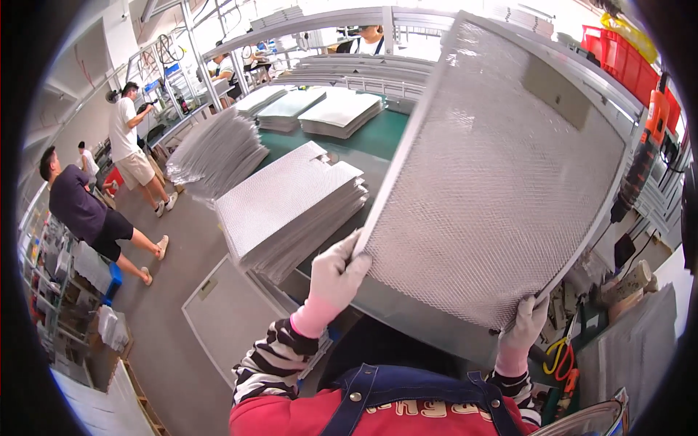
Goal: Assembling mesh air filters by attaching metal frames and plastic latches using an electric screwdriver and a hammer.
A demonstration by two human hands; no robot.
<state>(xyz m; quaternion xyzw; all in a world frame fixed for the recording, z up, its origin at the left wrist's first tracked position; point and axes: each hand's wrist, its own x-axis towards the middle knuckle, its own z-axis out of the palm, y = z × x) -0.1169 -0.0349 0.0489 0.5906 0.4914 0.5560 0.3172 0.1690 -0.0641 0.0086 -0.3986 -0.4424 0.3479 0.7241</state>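
A large mesh filter panel [487, 189] with a pale metal frame along its sides is held up and tilted in front of me. Its near edge shows bare mesh, and a dark rectangular patch lies near its far right part. My left hand [336, 278], in a whitish glove with a pink cuff, is closed on the left frame near the close corner. At the close right corner my right hand [522, 330], gloved alike, grips the panel's edge. Left of the panel, a stack of silvery mesh sheets [291, 200] lies on the green-topped table [396, 134].
Another leaning stack of mesh sheets [217, 154] and pale sheet stacks [342, 112] stand farther back. A framed panel [229, 309] leans low at the left. Scissors [560, 358], an orange-handled tool [654, 120] and red bins [618, 54] are at the right. People [91, 192] stand at the left.
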